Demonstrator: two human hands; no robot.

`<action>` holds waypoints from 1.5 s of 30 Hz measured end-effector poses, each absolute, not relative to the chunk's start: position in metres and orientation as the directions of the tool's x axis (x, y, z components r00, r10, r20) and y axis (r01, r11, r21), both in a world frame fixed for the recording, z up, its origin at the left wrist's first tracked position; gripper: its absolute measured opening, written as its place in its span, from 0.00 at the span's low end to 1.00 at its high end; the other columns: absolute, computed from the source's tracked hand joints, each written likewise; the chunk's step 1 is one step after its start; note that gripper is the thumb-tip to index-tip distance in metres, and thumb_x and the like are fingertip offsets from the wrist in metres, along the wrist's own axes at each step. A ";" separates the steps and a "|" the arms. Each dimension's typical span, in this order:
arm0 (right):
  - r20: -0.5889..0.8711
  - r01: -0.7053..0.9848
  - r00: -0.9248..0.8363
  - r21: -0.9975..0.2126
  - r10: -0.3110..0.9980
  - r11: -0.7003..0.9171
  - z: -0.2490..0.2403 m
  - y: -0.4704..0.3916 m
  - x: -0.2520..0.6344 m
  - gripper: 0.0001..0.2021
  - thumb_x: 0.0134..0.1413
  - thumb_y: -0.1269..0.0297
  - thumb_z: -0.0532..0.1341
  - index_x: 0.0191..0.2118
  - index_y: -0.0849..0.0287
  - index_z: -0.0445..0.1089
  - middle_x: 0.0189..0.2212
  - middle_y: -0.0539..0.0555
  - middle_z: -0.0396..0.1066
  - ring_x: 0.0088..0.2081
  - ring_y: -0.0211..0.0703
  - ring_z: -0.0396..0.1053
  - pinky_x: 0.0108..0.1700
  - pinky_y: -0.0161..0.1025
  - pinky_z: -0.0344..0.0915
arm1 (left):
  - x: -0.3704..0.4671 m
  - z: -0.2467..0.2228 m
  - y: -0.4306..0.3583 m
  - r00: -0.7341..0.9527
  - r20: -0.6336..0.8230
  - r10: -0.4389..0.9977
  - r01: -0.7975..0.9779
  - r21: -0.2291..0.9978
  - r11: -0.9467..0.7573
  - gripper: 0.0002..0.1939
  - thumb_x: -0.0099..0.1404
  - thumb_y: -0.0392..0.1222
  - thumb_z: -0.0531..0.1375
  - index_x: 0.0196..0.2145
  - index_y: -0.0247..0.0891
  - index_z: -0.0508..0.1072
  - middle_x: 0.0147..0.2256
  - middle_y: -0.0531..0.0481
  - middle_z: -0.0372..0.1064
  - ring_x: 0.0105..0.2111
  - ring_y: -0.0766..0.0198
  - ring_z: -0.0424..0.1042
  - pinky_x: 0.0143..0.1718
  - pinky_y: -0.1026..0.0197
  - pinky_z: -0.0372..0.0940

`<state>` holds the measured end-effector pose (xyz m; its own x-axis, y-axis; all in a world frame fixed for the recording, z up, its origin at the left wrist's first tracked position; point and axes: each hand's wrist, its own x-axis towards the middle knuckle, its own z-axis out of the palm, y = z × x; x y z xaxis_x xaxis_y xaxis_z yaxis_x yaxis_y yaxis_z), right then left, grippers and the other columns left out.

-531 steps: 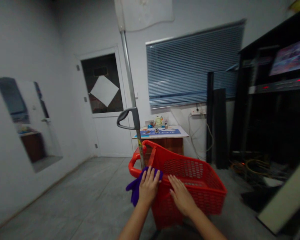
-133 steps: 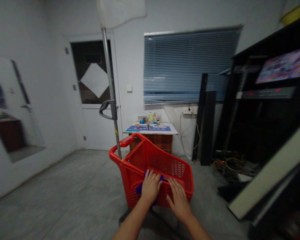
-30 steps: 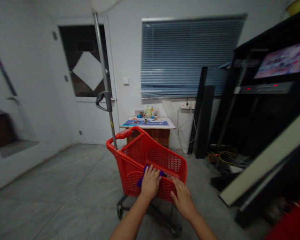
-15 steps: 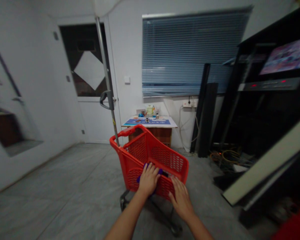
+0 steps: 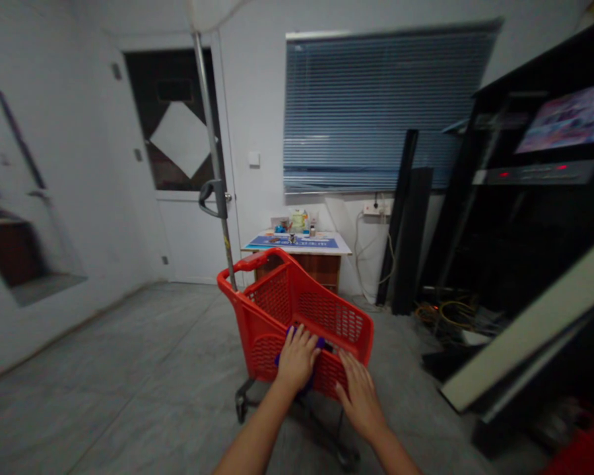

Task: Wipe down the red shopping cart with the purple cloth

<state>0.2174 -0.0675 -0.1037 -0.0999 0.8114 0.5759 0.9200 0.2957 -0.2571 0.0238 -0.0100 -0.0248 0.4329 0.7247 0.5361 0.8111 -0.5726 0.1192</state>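
A red plastic shopping cart (image 5: 242, 323) with a perforated basket stands before me on a dark wheeled frame. A purple cloth (image 5: 321, 342) hangs over the near side rim of its basket. My left hand (image 5: 297, 359) presses the cloth against the rim, its fingers bent over the top edge. Farther along the same side, my right hand (image 5: 361, 392) grips the rim near the low end, with the thumb on the outer wall. A dark strip inside the basket, between the hands, is too small to name. The palms hide part of the cloth and side wall.
A grey pole (image 5: 210, 132) with a handle (image 5: 212, 199) rises by the cart's push bar. Behind stands a small table (image 5: 344, 249) bearing bottles and a blue printed sheet. Boards (image 5: 519, 336) lean at the right near loose cables (image 5: 458, 311). A closed door (image 5: 193, 231) is back left.
My left hand has shifted very slightly right along the rim with the purple cloth. My right hand and the cart stay almost where they were; the view tilts a little.
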 end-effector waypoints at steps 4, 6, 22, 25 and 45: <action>0.598 0.918 -0.084 -0.265 0.797 0.295 -0.105 -0.066 0.211 0.29 0.64 0.53 0.49 0.67 0.57 0.50 0.63 0.58 0.58 0.63 0.51 0.55 0.62 0.54 0.54 | 0.024 -0.023 -0.013 0.391 0.534 0.749 0.833 0.141 -0.535 0.16 0.72 0.43 0.50 0.54 0.42 0.69 0.56 0.48 0.67 0.62 0.52 0.56 0.65 0.41 0.48; 0.598 0.919 -0.076 -0.268 0.798 0.288 -0.106 -0.066 0.209 0.29 0.63 0.53 0.49 0.67 0.57 0.50 0.62 0.58 0.59 0.63 0.52 0.55 0.62 0.55 0.54 | 0.034 -0.026 -0.018 0.398 0.536 0.744 0.820 0.155 -0.551 0.17 0.72 0.42 0.49 0.55 0.43 0.68 0.55 0.47 0.68 0.63 0.52 0.56 0.64 0.40 0.48; 0.639 0.926 -0.060 -0.251 0.767 0.281 -0.107 -0.067 0.205 0.29 0.63 0.55 0.49 0.67 0.55 0.48 0.62 0.58 0.59 0.63 0.51 0.56 0.62 0.55 0.55 | 0.038 -0.029 -0.022 0.373 0.556 0.743 0.834 0.149 -0.530 0.16 0.72 0.42 0.50 0.53 0.43 0.69 0.54 0.47 0.68 0.63 0.51 0.56 0.64 0.39 0.48; 0.629 0.930 -0.057 -0.249 0.776 0.270 -0.109 -0.068 0.204 0.29 0.63 0.54 0.49 0.67 0.55 0.50 0.62 0.58 0.60 0.62 0.52 0.57 0.62 0.55 0.55 | 0.050 -0.034 -0.028 0.436 0.537 0.722 0.793 0.151 -0.591 0.16 0.71 0.42 0.51 0.54 0.45 0.68 0.55 0.49 0.68 0.62 0.53 0.56 0.64 0.41 0.48; 0.566 0.925 -0.033 -0.295 0.824 0.240 -0.107 -0.074 0.217 0.31 0.63 0.53 0.48 0.67 0.61 0.48 0.65 0.59 0.53 0.66 0.51 0.48 0.65 0.53 0.51 | 0.027 -0.026 -0.013 0.382 0.522 0.762 0.829 0.170 -0.532 0.15 0.72 0.42 0.51 0.53 0.44 0.68 0.55 0.49 0.68 0.63 0.53 0.54 0.65 0.40 0.45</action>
<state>0.2175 -0.0741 -0.1073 -0.0330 0.8236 0.5661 0.9248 0.2400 -0.2951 0.0266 -0.0132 -0.0264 0.3821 0.7624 0.5223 0.8294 -0.5322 0.1700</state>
